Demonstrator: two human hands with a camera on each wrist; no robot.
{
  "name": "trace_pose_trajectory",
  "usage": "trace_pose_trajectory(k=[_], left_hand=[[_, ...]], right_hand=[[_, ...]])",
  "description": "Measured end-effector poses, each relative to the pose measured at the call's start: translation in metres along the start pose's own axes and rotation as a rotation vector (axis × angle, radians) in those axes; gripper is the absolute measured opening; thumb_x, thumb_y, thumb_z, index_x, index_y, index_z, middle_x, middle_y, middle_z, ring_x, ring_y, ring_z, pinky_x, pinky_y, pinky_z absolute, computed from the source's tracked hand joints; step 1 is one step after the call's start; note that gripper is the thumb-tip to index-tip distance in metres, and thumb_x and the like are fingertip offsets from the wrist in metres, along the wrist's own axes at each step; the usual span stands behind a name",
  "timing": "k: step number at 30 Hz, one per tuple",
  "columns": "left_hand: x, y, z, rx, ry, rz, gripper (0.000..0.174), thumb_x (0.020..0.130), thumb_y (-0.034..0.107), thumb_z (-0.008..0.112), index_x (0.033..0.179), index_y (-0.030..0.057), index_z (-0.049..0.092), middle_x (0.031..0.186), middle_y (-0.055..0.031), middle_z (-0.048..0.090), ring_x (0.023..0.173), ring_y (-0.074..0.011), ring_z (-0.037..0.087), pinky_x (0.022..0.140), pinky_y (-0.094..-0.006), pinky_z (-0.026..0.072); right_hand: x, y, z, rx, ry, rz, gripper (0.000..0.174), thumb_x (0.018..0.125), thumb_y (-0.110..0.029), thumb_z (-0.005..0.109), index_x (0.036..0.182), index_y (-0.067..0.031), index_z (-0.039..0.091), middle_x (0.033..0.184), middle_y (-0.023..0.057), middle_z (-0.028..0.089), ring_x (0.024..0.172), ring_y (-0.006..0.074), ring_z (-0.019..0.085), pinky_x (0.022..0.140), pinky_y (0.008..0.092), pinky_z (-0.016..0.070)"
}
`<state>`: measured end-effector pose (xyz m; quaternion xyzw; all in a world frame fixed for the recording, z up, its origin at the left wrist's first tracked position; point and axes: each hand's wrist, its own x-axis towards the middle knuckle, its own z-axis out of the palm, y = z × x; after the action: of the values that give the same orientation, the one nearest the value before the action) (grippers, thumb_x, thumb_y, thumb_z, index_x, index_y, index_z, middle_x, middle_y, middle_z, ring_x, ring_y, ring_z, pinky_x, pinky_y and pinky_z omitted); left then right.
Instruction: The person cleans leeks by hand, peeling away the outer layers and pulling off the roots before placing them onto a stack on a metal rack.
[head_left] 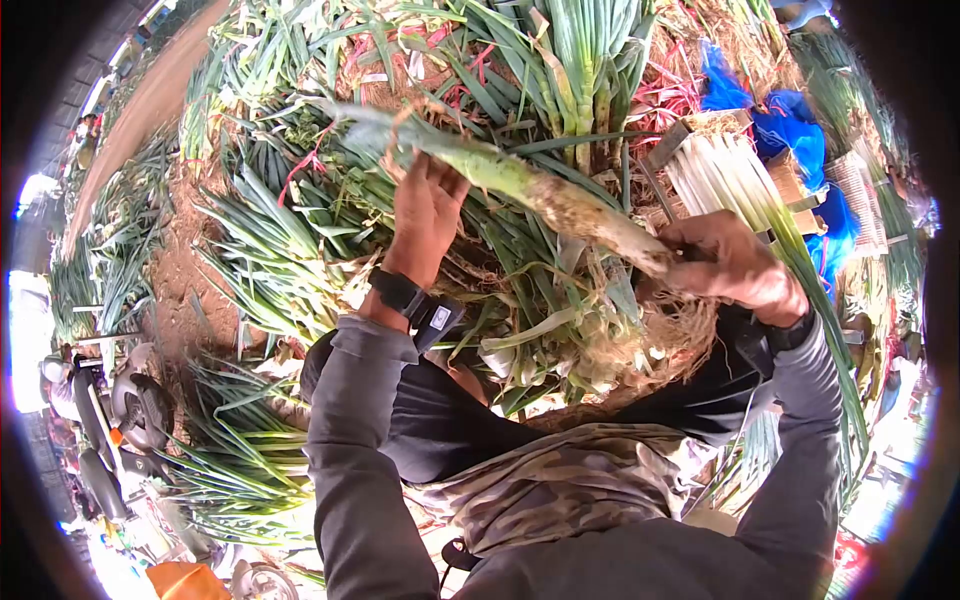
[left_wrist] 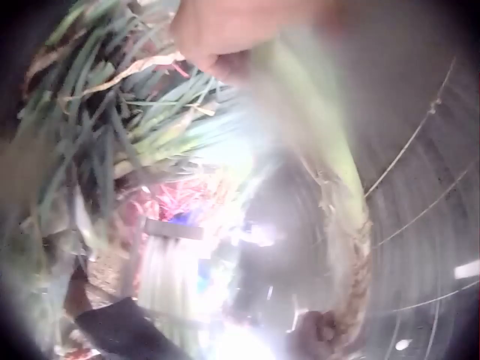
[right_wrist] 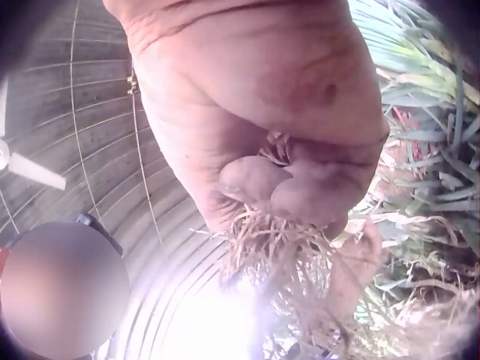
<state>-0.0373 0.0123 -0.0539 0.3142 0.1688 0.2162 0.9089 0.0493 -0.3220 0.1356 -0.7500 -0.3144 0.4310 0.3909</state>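
One long green onion stalk stretches between the two hands, held up over a heap of leafy stalks. The right hand grips its pale root end, and in the right wrist view that hand has its fingers curled with stringy roots hanging below them. At the green part, the left hand touches the underside with raised fingers; in the left wrist view this hand is blurred beside the stalk, so its hold is unclear. Brown patches mark the stalk's lower half.
Piled green onions surround the seated person. At the right lies a row of trimmed white stalks by a wooden frame, near blue plastic and pink ties. A parked motorbike stands at the far left.
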Motion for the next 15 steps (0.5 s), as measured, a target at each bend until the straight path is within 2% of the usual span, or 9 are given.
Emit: trace_pose_trajectory(k=[3, 4, 8, 9, 10, 11, 12, 13, 15], left_hand=[[-0.005, 0.034, 0.041, -0.031, -0.037, 0.147, 0.037, 0.1, 0.038, 0.063, 0.116, 0.0059, 0.057, 0.112, -0.007, 0.062, 0.104, -0.0207, 0.059, 0.099, -0.0381, 0.0479], [-0.006, 0.043, 0.045, -0.05, -0.075, 0.197, 0.039, 0.098, 0.039, 0.066, 0.118, 0.0057, 0.057, 0.115, -0.0069, 0.062, 0.107, -0.0205, 0.059, 0.099, -0.0381, 0.0484], [-0.007, 0.075, 0.059, -0.173, -0.225, 0.209, 0.046, 0.094, 0.037, 0.073, 0.125, 0.0056, 0.058, 0.118, -0.0053, 0.065, 0.107, -0.0193, 0.062, 0.096, -0.0354, 0.0519], [-0.005, 0.079, 0.054, -0.151, -0.219, 0.202, 0.046, 0.095, 0.035, 0.072, 0.127, 0.0063, 0.058, 0.118, -0.0059, 0.065, 0.109, -0.0201, 0.062, 0.097, -0.0371, 0.0511], [0.0, 0.082, 0.046, -0.127, -0.211, 0.194, 0.045, 0.095, 0.033, 0.072, 0.129, 0.0069, 0.057, 0.119, -0.0064, 0.066, 0.11, -0.0208, 0.062, 0.098, -0.0389, 0.0503], [0.004, 0.083, 0.038, -0.1, -0.199, 0.182, 0.045, 0.096, 0.031, 0.071, 0.131, 0.0076, 0.057, 0.119, -0.0069, 0.066, 0.112, -0.0216, 0.062, 0.099, -0.0406, 0.0495], [0.006, 0.081, 0.032, -0.084, -0.148, 0.216, 0.036, 0.096, 0.025, 0.071, 0.126, 0.0085, 0.061, 0.116, -0.0058, 0.068, 0.107, -0.0196, 0.063, 0.096, -0.0402, 0.0513], [0.011, 0.079, 0.02, -0.057, -0.104, 0.223, 0.033, 0.096, 0.024, 0.071, 0.124, 0.0086, 0.062, 0.115, -0.0056, 0.069, 0.106, -0.0192, 0.064, 0.095, -0.0396, 0.0517], [0.023, 0.075, 0.002, -0.008, -0.036, 0.226, 0.028, 0.096, 0.021, 0.071, 0.121, 0.0087, 0.064, 0.114, -0.0054, 0.07, 0.104, -0.0182, 0.065, 0.093, -0.0383, 0.0526]], right_hand=[[-0.016, 0.003, -0.01, -0.341, 0.02, -0.087, 0.039, 0.084, -0.025, 0.08, 0.106, 0.0046, 0.07, 0.079, 0.0031, 0.066, 0.066, 0.0083, 0.058, 0.058, 0.0251, 0.0435], [-0.015, 0.013, -0.011, -0.176, -0.039, -0.204, 0.039, 0.086, -0.024, 0.078, 0.113, 0.0029, 0.068, 0.088, 0.0062, 0.068, 0.066, 0.01, 0.06, 0.058, 0.0244, 0.0445], [0.037, 0.085, 0.017, 0.192, -0.178, -0.016, 0.04, 0.095, -0.025, 0.07, 0.121, 0.0048, 0.064, 0.092, 0.0086, 0.069, 0.068, 0.0125, 0.062, 0.064, 0.0273, 0.0529], [0.06, 0.093, 0.028, 0.085, -0.256, -0.005, 0.043, 0.096, -0.028, 0.069, 0.121, 0.0069, 0.063, 0.092, 0.0088, 0.069, 0.07, 0.0129, 0.064, 0.068, 0.0304, 0.0586], [0.072, 0.065, 0.048, -0.066, -0.142, 0.121, 0.045, 0.096, -0.031, 0.07, 0.12, 0.0058, 0.063, 0.091, 0.0079, 0.069, 0.069, 0.0121, 0.063, 0.065, 0.0313, 0.058], [0.103, 0.113, 0.06, -0.033, -0.122, -0.008, 0.043, 0.095, -0.033, 0.07, 0.12, 0.0023, 0.065, 0.091, 0.0089, 0.068, 0.07, 0.0137, 0.063, 0.063, 0.0312, 0.056], [0.116, 0.105, 0.073, -0.287, 0.005, -0.04, 0.041, 0.097, -0.031, 0.068, 0.124, -0.0001, 0.064, 0.095, 0.0128, 0.069, 0.071, 0.0194, 0.066, 0.065, 0.0333, 0.0557], [0.135, 0.111, 0.087, -0.453, 0.255, -0.356, 0.042, 0.098, -0.031, 0.066, 0.128, -0.0013, 0.063, 0.103, 0.0184, 0.069, 0.076, 0.0256, 0.068, 0.071, 0.0376, 0.0574], [0.153, 0.038, 0.1, -0.362, 0.291, -0.3, 0.049, 0.094, -0.036, 0.07, 0.129, -0.0013, 0.063, 0.111, 0.0237, 0.068, 0.095, 0.0341, 0.07, 0.088, 0.04, 0.0558]])
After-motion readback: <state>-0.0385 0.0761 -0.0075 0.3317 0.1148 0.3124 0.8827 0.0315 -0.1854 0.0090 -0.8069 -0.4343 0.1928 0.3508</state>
